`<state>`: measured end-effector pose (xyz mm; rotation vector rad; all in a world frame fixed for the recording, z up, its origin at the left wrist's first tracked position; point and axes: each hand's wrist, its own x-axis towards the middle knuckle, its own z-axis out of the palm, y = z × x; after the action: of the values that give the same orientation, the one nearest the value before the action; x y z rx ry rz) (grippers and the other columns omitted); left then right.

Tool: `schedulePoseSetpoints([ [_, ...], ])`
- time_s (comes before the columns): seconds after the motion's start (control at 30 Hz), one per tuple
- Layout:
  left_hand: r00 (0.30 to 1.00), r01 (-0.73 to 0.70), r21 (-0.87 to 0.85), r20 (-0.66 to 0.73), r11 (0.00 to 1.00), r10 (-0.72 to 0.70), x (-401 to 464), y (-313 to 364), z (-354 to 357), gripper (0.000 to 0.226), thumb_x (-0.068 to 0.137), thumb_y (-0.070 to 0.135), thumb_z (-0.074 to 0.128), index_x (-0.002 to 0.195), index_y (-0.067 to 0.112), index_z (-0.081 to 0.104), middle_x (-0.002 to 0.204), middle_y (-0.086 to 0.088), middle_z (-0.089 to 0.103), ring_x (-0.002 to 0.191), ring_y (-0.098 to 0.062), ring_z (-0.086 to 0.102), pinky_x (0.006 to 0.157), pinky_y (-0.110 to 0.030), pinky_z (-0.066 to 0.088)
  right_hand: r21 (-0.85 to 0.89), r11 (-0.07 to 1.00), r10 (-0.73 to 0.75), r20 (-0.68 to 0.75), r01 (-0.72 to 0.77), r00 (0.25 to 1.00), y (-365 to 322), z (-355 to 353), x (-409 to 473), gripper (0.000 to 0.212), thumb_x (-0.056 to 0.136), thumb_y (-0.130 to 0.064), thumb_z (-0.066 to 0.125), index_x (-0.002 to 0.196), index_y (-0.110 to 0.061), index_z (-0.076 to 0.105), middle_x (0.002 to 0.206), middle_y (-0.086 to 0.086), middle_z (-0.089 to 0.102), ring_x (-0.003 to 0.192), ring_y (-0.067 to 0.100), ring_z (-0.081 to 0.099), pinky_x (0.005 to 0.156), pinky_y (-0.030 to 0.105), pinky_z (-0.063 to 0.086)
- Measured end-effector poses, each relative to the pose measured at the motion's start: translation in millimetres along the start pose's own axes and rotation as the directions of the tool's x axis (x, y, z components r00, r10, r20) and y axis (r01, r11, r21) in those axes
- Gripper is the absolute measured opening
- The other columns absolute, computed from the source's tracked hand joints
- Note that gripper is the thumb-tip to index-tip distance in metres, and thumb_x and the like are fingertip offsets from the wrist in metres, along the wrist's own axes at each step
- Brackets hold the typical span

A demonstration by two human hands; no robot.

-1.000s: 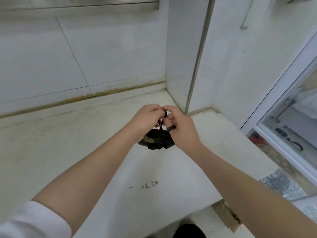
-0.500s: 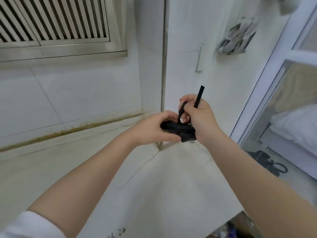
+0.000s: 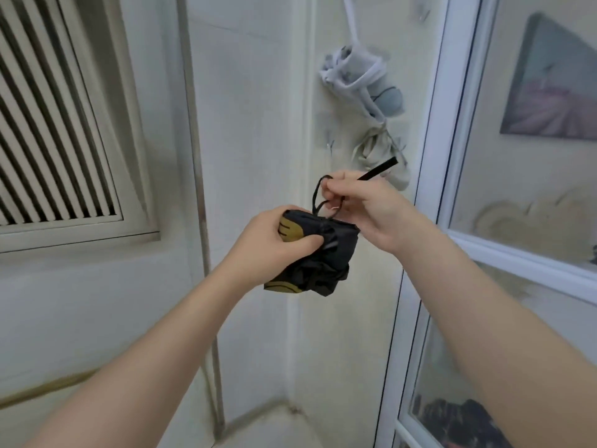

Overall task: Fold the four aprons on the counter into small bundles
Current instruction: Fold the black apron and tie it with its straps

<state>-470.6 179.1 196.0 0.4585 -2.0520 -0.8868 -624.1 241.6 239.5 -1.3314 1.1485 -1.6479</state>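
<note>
My left hand grips the black apron bundle; my right hand pinches its strap, to be looped on a wall hook next, I judge

Count in view: two hands, left hand and right hand; one black apron bundle with one black strap; two pale cloth bundles on the wall; one louvred vent; one framed picture.

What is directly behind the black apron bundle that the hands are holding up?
Behind the black apron bundle is the pale wall corner, with two tied cloth bundles hanging higher up. The left hand grips the bundle; the right hand pinches its strap. The wall directly behind is covered.
</note>
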Motion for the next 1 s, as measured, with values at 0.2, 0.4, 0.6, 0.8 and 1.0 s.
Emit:
schedulePoseSetpoints([
  [0.2,0.986,-0.130,0.104,-0.092,0.986,0.140,61,59,45,0.033,0.078,0.031,0.070,0.104,0.035,0.049,0.089,0.017,0.061,0.079,0.004,0.059,0.068,-0.009,0.047,0.170,0.977,-0.109,-0.130,0.130,0.986,-41,-67,23,0.012,0.095,-0.007,0.049,0.084,-0.006,0.056,0.062,-0.002,0.056,0.061,0.013,0.056,0.070,0.028,0.050],
  [0.4,0.987,-0.158,0.238,0.002,0.958,0.162,109,73,121,0.027,0.084,0.024,0.063,0.101,0.023,0.042,0.088,0.006,0.057,0.080,-0.012,0.055,0.064,-0.013,0.040,-0.093,0.992,-0.101,-0.256,0.079,0.961,-49,-153,39,0.013,0.094,-0.007,0.053,0.082,-0.008,0.059,0.068,0.002,0.058,0.052,0.011,0.055,0.052,0.021,0.050],
  [0.6,0.990,-0.106,0.306,-0.060,0.946,0.131,146,62,191,0.024,0.091,0.016,0.052,0.112,0.021,0.042,0.084,0.003,0.053,0.084,-0.022,0.054,0.062,-0.029,0.036,-0.414,0.908,-0.215,-0.339,0.059,0.916,-48,-205,77,0.009,0.083,0.000,0.065,0.080,-0.008,0.065,0.067,0.002,0.060,0.053,0.011,0.052,0.048,0.017,0.044],
  [0.8,0.971,-0.045,0.421,-0.193,0.906,0.138,177,39,195,0.031,0.093,0.015,0.050,0.123,0.021,0.049,0.114,-0.002,0.049,0.095,-0.020,0.051,0.084,-0.033,0.042,-0.539,0.835,-0.285,-0.254,0.109,0.924,-43,-215,124,0.010,0.082,-0.007,0.068,0.080,-0.015,0.063,0.072,0.001,0.063,0.061,0.011,0.059,0.056,0.019,0.044],
  [1.0,0.960,0.006,0.431,-0.255,0.902,0.115,180,22,188,0.032,0.091,0.014,0.054,0.123,0.020,0.052,0.116,-0.002,0.051,0.099,-0.018,0.051,0.084,-0.029,0.043,-0.476,0.868,-0.301,-0.278,0.141,0.912,-22,-219,151,0.020,0.084,-0.008,0.066,0.071,-0.023,0.060,0.076,-0.002,0.065,0.076,0.018,0.063,0.073,0.034,0.052],
])
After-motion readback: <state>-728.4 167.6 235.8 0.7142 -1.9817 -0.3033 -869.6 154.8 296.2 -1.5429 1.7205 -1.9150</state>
